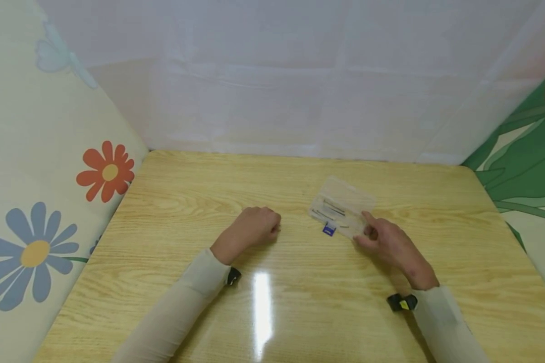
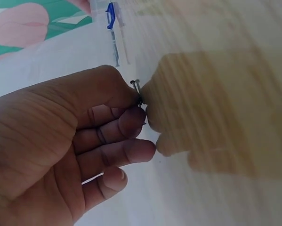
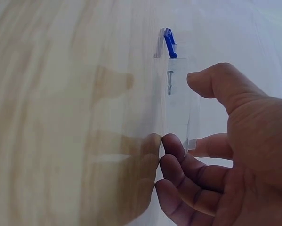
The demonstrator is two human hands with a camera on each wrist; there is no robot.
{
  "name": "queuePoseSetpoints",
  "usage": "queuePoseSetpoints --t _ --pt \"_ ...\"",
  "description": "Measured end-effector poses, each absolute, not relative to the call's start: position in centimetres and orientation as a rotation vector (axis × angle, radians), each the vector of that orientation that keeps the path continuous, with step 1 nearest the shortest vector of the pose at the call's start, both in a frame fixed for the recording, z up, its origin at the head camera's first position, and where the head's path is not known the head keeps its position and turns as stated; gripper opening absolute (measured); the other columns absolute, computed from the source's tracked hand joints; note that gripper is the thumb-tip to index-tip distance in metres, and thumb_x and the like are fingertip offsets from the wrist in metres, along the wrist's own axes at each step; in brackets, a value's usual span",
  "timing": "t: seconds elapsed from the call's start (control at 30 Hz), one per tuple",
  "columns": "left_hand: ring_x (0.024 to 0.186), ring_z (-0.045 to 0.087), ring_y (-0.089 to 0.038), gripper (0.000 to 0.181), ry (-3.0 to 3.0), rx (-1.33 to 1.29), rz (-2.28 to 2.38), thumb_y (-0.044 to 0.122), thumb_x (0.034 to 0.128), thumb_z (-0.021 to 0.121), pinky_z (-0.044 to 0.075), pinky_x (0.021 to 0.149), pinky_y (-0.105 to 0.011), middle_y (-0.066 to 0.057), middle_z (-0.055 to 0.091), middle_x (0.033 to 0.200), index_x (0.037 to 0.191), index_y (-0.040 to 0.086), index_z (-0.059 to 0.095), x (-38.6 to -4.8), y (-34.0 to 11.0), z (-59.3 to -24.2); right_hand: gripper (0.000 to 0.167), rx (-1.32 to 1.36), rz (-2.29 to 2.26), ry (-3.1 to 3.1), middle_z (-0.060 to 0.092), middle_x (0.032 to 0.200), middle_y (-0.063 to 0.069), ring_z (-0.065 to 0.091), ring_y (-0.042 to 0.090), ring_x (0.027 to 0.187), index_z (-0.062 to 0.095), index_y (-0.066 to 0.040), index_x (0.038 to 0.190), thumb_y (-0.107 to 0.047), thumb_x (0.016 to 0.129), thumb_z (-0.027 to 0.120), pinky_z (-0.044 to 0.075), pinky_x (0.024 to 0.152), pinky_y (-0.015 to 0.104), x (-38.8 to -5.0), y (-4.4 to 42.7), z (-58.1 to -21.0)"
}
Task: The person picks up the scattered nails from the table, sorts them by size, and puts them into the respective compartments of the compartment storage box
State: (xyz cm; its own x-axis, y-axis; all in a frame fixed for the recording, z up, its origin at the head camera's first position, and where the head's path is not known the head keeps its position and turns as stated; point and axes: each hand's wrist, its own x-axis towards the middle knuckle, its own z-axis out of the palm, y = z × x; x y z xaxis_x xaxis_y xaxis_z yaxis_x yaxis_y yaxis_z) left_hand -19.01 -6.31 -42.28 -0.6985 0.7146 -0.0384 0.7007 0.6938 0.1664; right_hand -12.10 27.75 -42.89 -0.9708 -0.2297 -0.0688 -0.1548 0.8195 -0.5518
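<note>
My left hand (image 1: 256, 225) hovers low over the table, left of a clear plastic box. In the left wrist view, its thumb and forefinger pinch a small metal nail (image 2: 137, 89). A second head shows beside it, and I cannot tell whether that is another nail or a reflection. The clear box (image 1: 356, 220) lies with its lid (image 1: 340, 189) raised back and its blue latch (image 1: 329, 229) at the front. Several thin nails (image 1: 333, 207) lie in it. My right hand (image 1: 392, 245) holds the box's right end, thumb at the near corner, fingers round the far side.
Both hands are over a glossy wood-grain table (image 1: 200, 181) that mirrors them. A white cloth wall (image 1: 254, 111) rises behind its far edge. Flower-patterned panels (image 1: 36, 151) stand along the sides. Each wrist carries a small black device (image 1: 401, 302).
</note>
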Motion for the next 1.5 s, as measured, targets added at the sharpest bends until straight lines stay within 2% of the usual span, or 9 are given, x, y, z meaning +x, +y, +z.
queuePoseSetpoints --t 0.13,0.23,0.7,1.0,1.27,1.5 --pt "0.056 0.018 -0.009 0.041 2.775 1.201 0.181 0.001 0.0858 0.061 0.021 0.052 -0.026 0.006 0.021 0.061 0.064 0.020 0.032 -19.1 -6.1 -42.3 0.069 -0.302 -0.844 2.871 0.065 0.090 0.005 0.056 0.017 0.076 0.041 0.013 0.147 -0.018 0.095 0.074 0.049 0.070 0.038 -12.0 27.8 -42.9" --pt "0.056 0.014 -0.010 0.042 2.760 1.221 0.170 -0.001 0.0838 0.059 0.018 0.053 -0.027 0.006 0.016 0.062 0.064 0.020 0.028 -19.2 -6.0 -42.2 0.070 -0.294 -0.845 2.871 0.065 0.091 0.005 0.056 0.017 0.077 0.041 0.013 0.147 -0.018 0.095 0.074 0.049 0.070 0.038 -12.0 27.8 -42.9" --pt "0.055 0.013 -0.009 0.040 2.753 1.241 0.194 -0.003 0.0780 0.056 0.017 0.051 -0.026 0.007 0.015 0.060 0.061 0.022 0.028 -19.3 -5.9 -42.3 0.067 -0.300 -0.845 2.877 0.066 0.091 0.005 0.058 0.018 0.077 0.044 0.011 0.146 -0.018 0.095 0.074 0.050 0.071 0.039 -12.0 27.9 -43.2" --pt "0.056 0.027 -0.010 0.034 2.826 1.281 0.238 0.001 0.0828 0.059 0.027 0.049 -0.027 0.006 0.032 0.062 0.064 0.020 0.039 -19.4 -5.3 -42.3 0.071 -0.302 -0.831 2.893 0.067 0.092 0.006 0.060 0.019 0.080 0.040 0.015 0.147 -0.018 0.094 0.075 0.051 0.074 0.042 -12.0 27.7 -43.1" --pt "0.057 0.031 -0.009 0.030 2.807 1.307 0.271 0.002 0.0802 0.060 0.028 0.049 -0.027 0.006 0.035 0.063 0.066 0.020 0.042 -19.5 -4.1 -42.3 0.071 -0.298 -0.834 2.890 0.067 0.093 0.006 0.060 0.019 0.080 0.040 0.015 0.148 -0.017 0.094 0.075 0.052 0.074 0.042 -12.1 27.7 -43.1" --pt "0.059 0.041 -0.010 0.022 2.770 1.297 0.292 0.003 0.0805 0.061 0.033 0.050 -0.027 0.007 0.046 0.067 0.070 0.019 0.049 -19.6 -2.8 -42.0 0.072 -0.282 -0.823 2.893 0.067 0.092 0.006 0.059 0.018 0.078 0.040 0.015 0.148 -0.017 0.094 0.075 0.051 0.073 0.041 -12.1 27.6 -43.0"
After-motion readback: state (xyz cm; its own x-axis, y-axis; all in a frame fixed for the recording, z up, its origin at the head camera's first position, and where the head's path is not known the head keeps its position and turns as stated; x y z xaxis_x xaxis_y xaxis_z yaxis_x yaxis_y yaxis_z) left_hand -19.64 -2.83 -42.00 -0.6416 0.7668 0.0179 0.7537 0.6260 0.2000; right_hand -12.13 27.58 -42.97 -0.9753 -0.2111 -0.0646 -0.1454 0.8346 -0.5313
